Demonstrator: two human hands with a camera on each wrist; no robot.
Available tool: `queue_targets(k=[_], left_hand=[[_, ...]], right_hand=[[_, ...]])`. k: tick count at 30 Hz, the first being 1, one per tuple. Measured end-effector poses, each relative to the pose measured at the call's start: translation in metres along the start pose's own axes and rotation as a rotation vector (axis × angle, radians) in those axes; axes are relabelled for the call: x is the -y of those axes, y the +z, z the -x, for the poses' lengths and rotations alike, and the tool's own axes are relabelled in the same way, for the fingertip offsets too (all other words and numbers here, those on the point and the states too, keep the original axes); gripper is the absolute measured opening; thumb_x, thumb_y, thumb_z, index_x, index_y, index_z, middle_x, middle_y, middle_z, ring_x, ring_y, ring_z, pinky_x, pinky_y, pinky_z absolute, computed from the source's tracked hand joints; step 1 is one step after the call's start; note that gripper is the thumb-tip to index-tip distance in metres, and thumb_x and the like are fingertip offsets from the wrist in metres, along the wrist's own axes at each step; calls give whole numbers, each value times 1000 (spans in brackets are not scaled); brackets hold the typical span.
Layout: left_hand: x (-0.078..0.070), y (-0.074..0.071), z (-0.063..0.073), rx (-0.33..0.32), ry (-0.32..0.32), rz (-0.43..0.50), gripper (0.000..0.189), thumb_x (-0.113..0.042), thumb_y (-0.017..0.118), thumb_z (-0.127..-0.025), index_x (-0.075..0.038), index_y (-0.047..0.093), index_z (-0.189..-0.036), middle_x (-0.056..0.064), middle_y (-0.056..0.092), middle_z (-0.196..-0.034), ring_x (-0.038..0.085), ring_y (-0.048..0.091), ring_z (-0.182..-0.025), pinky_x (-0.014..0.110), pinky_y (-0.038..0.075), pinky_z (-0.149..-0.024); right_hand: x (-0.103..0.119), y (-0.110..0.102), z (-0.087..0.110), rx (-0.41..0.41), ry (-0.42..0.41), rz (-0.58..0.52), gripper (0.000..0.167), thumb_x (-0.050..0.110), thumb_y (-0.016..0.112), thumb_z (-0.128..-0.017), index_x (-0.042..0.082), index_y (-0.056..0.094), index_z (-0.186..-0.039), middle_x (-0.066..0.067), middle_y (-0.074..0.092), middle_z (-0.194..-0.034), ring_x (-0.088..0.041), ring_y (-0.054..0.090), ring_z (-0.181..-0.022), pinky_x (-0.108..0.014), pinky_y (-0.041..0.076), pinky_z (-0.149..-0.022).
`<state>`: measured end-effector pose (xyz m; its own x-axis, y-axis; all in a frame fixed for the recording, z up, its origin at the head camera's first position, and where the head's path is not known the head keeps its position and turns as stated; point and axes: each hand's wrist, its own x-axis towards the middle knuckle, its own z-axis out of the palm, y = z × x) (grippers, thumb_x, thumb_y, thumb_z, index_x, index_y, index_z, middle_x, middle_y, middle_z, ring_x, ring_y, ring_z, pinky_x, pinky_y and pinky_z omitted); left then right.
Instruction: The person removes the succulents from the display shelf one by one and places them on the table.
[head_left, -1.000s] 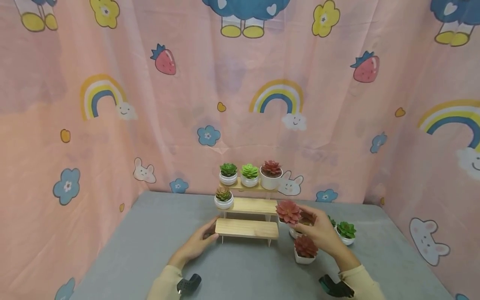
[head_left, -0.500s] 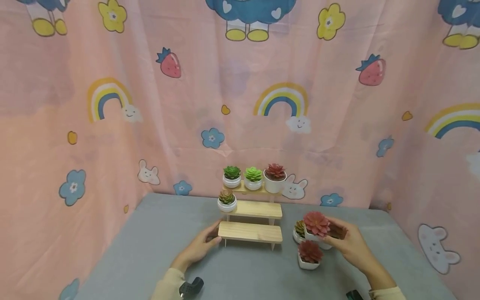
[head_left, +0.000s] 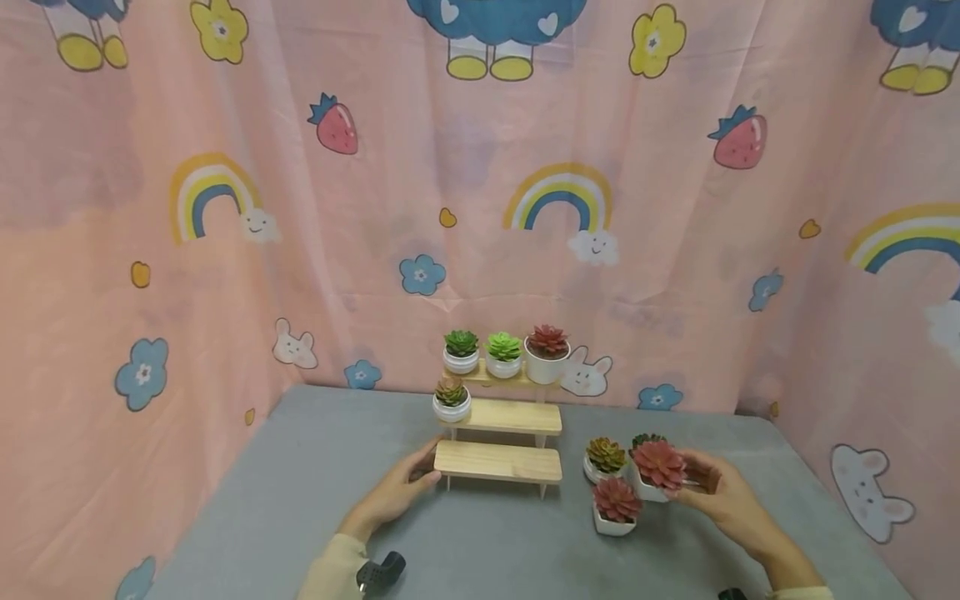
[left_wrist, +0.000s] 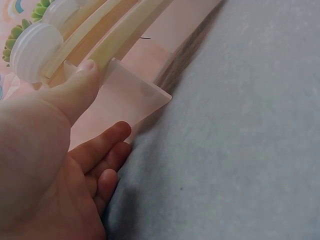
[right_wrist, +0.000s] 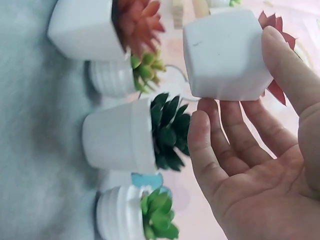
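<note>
My right hand (head_left: 731, 500) pinches a white square pot (right_wrist: 225, 55) with a pink-red artificial succulent (head_left: 660, 464) between thumb and fingers. In the right wrist view this pot hangs apart from the others, its base facing the camera. My left hand (head_left: 393, 496) touches the left end of a three-step wooden stand (head_left: 497, 461). The left wrist view shows its thumb (left_wrist: 86, 75) at the lowest board's end and its other fingers loosely bent near the translucent leg (left_wrist: 120, 95). A brown-green succulent (head_left: 452, 398) sits at the left of the middle step.
Three potted succulents line the top step, including a red one (head_left: 547, 354). Right of the stand, a red succulent (head_left: 617, 506) and a yellow-green one (head_left: 604, 457) stand on the grey table (head_left: 300, 467). Dark-green (right_wrist: 120, 135) and light-green (right_wrist: 122, 215) succulents stand near the right hand.
My right hand has carried the pink-red succulent from beside the stand rightward, over to the group of pots on the table. The left hand has stayed at the stand.
</note>
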<state>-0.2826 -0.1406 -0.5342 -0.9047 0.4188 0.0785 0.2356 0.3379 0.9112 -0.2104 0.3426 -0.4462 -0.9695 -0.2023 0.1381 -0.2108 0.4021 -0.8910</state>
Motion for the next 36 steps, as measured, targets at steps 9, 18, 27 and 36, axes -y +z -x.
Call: queue_targets(k=[9,18,27,36], left_hand=[[-2,1,0,-3,4,-11,65,-30,56,-104,-13,28,-161,21,51,-151,40,48,-138,61,34,-117],[-5,1,2,2,12,-27,65,-30,55,-105,-11,28,-161,21,52,-150,39,50,-137,59,37,-116],[0,1,-2,3,24,-17,65,-29,55,-105,-12,28,-161,20,53,-149,37,51,-135,58,35,-117],[0,0,-2,14,28,-13,65,-30,56,-105,-13,27,-161,20,54,-148,37,51,-135,58,37,-116]], right_hand=[[-14,-10,8,61,113,-48,59,4,63,-98,-20,35,-144,32,61,-109,6,64,-98,-23,60,-79],[-30,-18,14,127,106,-45,58,4,63,-98,-25,33,-138,33,60,-109,8,63,-99,-23,59,-80],[-48,-19,17,200,139,-98,58,6,61,-100,-25,31,-138,29,61,-110,6,65,-100,-26,60,-81],[-60,-19,14,279,95,-147,51,3,57,-101,-25,34,-136,29,62,-113,5,65,-102,-26,60,-81]])
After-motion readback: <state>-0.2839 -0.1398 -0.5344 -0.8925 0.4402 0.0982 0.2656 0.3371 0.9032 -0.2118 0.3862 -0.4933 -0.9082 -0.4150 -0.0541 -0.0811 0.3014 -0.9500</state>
